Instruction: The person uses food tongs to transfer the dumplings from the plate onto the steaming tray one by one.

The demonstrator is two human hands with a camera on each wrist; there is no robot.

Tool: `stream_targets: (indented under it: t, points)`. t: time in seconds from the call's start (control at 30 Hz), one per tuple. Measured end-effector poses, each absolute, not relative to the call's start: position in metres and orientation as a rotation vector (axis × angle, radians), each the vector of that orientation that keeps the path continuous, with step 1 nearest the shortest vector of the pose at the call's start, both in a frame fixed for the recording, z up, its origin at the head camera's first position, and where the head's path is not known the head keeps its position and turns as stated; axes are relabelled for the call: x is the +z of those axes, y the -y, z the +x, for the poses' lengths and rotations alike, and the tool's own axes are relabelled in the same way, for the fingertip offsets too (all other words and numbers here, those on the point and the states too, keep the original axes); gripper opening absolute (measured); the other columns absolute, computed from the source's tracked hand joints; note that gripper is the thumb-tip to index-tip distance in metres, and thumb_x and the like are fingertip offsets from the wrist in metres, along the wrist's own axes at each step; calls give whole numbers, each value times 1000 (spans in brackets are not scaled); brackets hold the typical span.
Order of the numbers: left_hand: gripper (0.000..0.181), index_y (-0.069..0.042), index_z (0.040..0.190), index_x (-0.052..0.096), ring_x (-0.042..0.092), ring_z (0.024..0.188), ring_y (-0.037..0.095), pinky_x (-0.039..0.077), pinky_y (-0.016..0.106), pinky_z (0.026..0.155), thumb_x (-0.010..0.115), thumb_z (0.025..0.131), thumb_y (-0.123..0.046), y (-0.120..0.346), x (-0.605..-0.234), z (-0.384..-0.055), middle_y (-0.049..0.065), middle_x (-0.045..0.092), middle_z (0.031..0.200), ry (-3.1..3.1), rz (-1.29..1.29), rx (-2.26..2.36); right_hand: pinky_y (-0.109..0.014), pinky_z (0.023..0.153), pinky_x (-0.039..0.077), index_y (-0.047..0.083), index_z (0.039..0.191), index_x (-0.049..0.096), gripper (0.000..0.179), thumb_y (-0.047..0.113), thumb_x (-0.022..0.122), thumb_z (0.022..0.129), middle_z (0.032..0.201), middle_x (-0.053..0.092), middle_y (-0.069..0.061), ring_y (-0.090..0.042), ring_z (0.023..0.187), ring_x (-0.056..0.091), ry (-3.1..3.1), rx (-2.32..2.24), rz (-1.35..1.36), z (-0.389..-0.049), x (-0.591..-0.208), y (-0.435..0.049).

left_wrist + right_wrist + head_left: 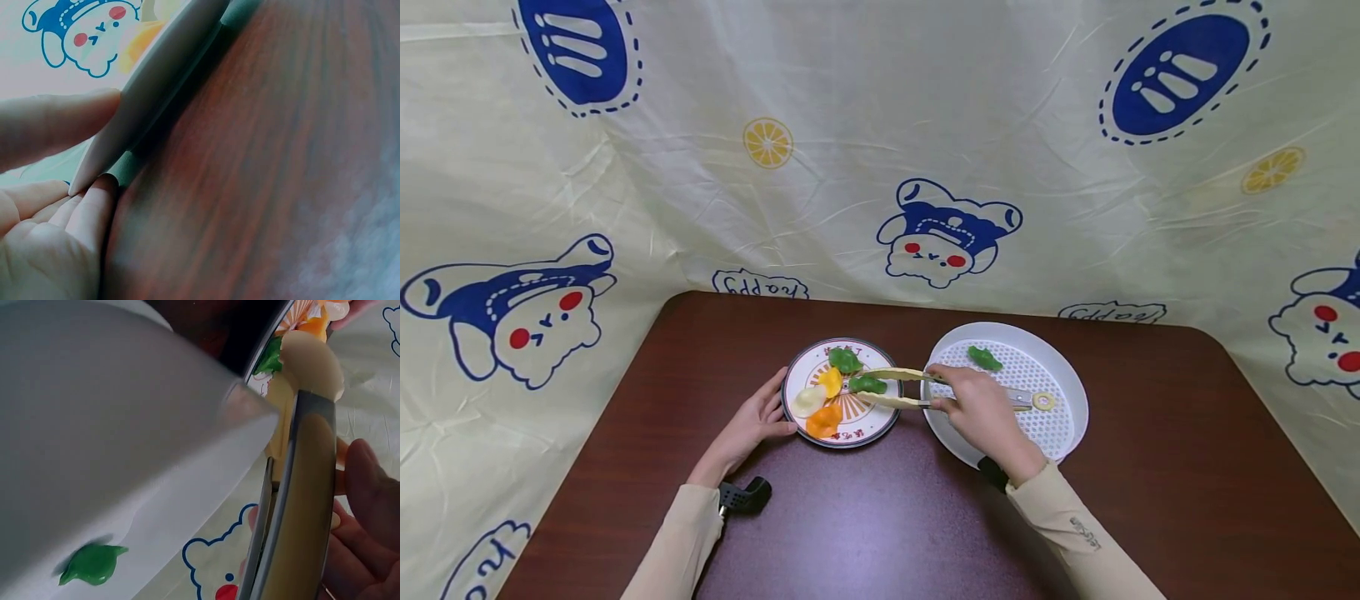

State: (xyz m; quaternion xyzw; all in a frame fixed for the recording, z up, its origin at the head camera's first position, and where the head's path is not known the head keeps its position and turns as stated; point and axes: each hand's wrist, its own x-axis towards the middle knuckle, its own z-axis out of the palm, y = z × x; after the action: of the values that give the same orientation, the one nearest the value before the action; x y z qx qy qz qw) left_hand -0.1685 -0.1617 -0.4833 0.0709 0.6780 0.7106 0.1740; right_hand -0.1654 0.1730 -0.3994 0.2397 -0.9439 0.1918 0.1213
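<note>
My left hand (762, 417) grips the left rim of a round white plate (883, 423), its thumb (75, 122) and fingers on either side of the edge in the left wrist view. A pair of tongs (917, 403) with cream tips and metal arms is held in my right hand (981, 412). Between the tong tips, over the plate, is a green leafy-looking piece (868, 384). Another green piece (846, 360), a yellow one (830, 382), a pale one (808, 402) and an orange one (823, 422) lie on the plate.
To the right of the plate stands a round white tray (1078, 404) with a perforated bottom, under my right hand. One green piece (985, 358) lies in it. Both dishes are on a dark brown table (1150, 467), with a printed sheet (820, 217) behind.
</note>
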Motion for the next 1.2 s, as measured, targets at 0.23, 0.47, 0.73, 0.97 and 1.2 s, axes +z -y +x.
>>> stream_targets:
  t: [0.23, 0.47, 0.73, 0.97, 1.2]
  points:
    - [94, -4, 153, 6, 16, 142, 30, 29, 30, 106, 67, 83, 7, 161, -484, -169, 13, 3, 159, -1893, 209, 2041, -49, 68, 52, 5, 107, 68, 32, 8, 77, 76, 97, 70, -11, -31, 87, 65, 2742, 576, 647, -167, -402, -169]
    - [94, -6, 154, 7, 17, 142, 27, 30, 29, 105, 67, 82, 7, 160, -483, -170, 12, 5, 159, -1901, 180, 2036, -49, 70, 52, 7, 108, 69, 33, 8, 78, 76, 98, 70, -11, -32, 89, 66, 2727, 624, 611, -166, -403, -170]
    - [95, -6, 154, 7, 18, 142, 28, 31, 29, 104, 68, 82, 6, 160, -484, -169, 11, 5, 159, -1908, 167, 2027, -48, 68, 51, 8, 110, 70, 35, 12, 78, 77, 100, 71, -10, -30, 88, 66, 2697, 681, 598, -163, -396, -177]
    - [94, -7, 154, 7, 17, 142, 29, 31, 29, 105, 67, 82, 7, 160, -485, -168, 11, 5, 159, -1918, 176, 2024, -46, 65, 50, 7, 113, 69, 35, 11, 76, 79, 101, 70, -10, -28, 82, 64, 2684, 711, 576, -159, -384, -185]
    - [95, -6, 154, 7, 18, 142, 28, 32, 29, 104, 67, 81, 8, 159, -485, -169, 12, 5, 159, -1910, 176, 2036, -49, 72, 50, 6, 114, 68, 35, 8, 75, 80, 104, 70, -12, -32, 89, 65, 2678, 710, 546, -158, -376, -201]
